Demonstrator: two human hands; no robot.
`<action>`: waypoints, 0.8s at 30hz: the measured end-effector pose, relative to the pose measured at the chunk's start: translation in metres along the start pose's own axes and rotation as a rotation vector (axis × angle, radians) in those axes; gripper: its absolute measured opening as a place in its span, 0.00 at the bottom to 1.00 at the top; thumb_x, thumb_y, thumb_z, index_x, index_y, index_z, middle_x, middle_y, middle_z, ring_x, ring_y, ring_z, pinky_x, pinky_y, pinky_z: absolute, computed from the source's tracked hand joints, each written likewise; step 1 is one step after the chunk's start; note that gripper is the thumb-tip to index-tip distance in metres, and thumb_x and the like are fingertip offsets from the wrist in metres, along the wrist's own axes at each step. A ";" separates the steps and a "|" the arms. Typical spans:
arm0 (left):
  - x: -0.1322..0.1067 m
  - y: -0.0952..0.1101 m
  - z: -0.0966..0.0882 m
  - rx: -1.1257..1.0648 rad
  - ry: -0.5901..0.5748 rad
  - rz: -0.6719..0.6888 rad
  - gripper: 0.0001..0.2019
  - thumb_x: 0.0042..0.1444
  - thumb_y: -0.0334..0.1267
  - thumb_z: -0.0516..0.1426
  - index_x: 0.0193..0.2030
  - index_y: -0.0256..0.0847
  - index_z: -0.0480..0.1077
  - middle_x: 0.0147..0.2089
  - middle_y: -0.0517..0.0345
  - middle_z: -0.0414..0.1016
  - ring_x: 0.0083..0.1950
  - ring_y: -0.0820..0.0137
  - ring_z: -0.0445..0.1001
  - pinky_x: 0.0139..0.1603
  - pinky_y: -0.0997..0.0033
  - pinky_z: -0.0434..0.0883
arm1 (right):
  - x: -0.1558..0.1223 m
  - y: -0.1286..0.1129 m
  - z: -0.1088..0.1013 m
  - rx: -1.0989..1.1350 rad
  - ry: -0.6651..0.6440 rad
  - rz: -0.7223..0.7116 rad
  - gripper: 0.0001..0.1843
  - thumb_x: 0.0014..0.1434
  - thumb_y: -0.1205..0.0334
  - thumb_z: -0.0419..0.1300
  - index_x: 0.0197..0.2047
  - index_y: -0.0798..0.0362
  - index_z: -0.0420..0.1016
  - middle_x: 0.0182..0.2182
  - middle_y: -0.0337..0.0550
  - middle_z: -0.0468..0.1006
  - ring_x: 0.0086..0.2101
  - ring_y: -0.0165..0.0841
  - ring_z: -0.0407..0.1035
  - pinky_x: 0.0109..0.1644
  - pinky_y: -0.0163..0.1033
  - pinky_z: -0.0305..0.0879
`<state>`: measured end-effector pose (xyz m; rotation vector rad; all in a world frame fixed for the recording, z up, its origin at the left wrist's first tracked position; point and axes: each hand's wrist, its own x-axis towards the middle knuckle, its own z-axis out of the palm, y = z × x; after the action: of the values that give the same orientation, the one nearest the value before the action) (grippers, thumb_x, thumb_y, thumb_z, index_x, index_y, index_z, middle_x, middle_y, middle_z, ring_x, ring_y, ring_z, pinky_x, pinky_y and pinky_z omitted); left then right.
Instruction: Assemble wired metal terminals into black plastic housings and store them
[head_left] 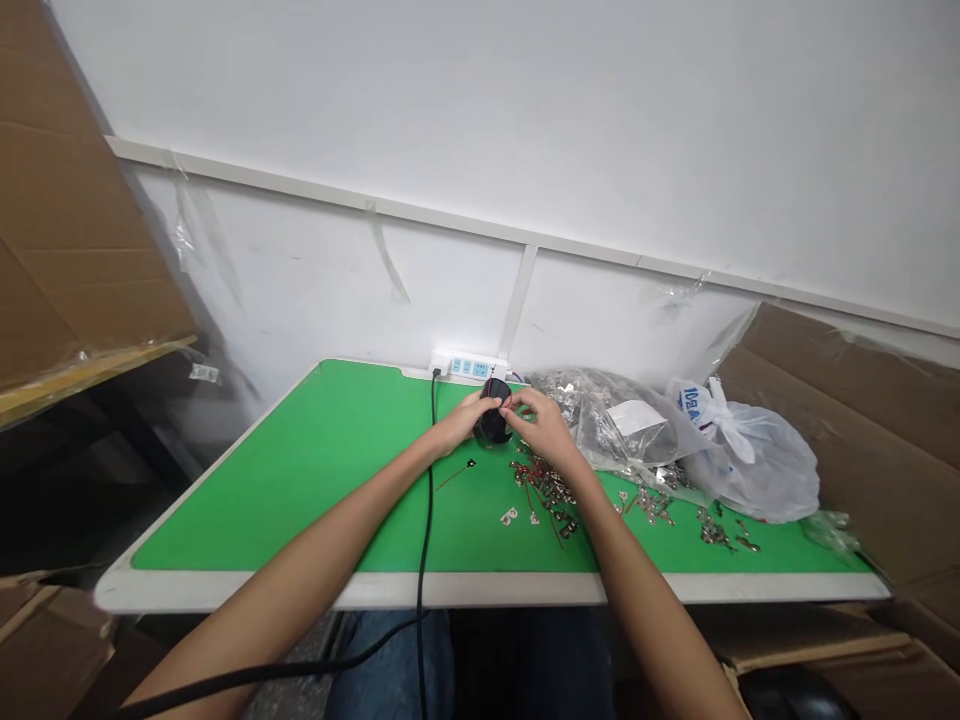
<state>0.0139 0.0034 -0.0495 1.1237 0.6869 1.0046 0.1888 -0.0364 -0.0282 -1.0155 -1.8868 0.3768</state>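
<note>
A black rounded device [492, 428] stands on the green mat [360, 440], near its back edge. My left hand [463, 420] grips it from the left, the thumb lying across its upper part. My right hand [538, 420] is closed at its upper right, thumb and index finger pinched on a thin red wire [504, 404]. The wire's ends are too small to make out. Just below the device lies a small black part with a thin red wire [471, 464]. A pile of small metal pieces and red wires [546, 482] spreads beneath my right wrist.
A white power strip [477, 368] sits against the wall, with a black cable [429, 500] running down across the mat. Clear bags of metal parts [600, 400] and a tied white plastic bag [757, 460] lie at right. Cardboard [847, 430] stands beyond them.
</note>
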 end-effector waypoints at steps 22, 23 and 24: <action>-0.009 0.011 0.001 0.044 -0.085 -0.117 0.20 0.53 0.49 0.68 0.44 0.37 0.73 0.33 0.51 0.80 0.31 0.64 0.79 0.24 0.72 0.70 | -0.001 0.010 -0.005 0.138 -0.044 0.092 0.08 0.60 0.54 0.65 0.38 0.48 0.81 0.38 0.42 0.84 0.40 0.38 0.76 0.47 0.44 0.72; -0.009 0.012 0.001 0.043 -0.089 -0.120 0.20 0.53 0.48 0.68 0.44 0.37 0.73 0.33 0.52 0.80 0.32 0.64 0.79 0.25 0.72 0.71 | -0.001 0.010 -0.006 0.142 -0.052 0.090 0.08 0.60 0.54 0.64 0.38 0.48 0.81 0.39 0.43 0.84 0.40 0.38 0.77 0.47 0.45 0.73; -0.009 0.012 0.001 0.041 -0.093 -0.124 0.19 0.52 0.47 0.69 0.44 0.37 0.73 0.33 0.52 0.80 0.32 0.64 0.79 0.25 0.72 0.71 | -0.001 0.011 -0.006 0.149 -0.057 0.092 0.08 0.60 0.54 0.64 0.39 0.48 0.81 0.40 0.43 0.84 0.40 0.38 0.77 0.47 0.45 0.73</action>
<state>0.0071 -0.0042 -0.0379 1.1424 0.6961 0.8310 0.1996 -0.0312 -0.0324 -1.0021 -1.8363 0.5973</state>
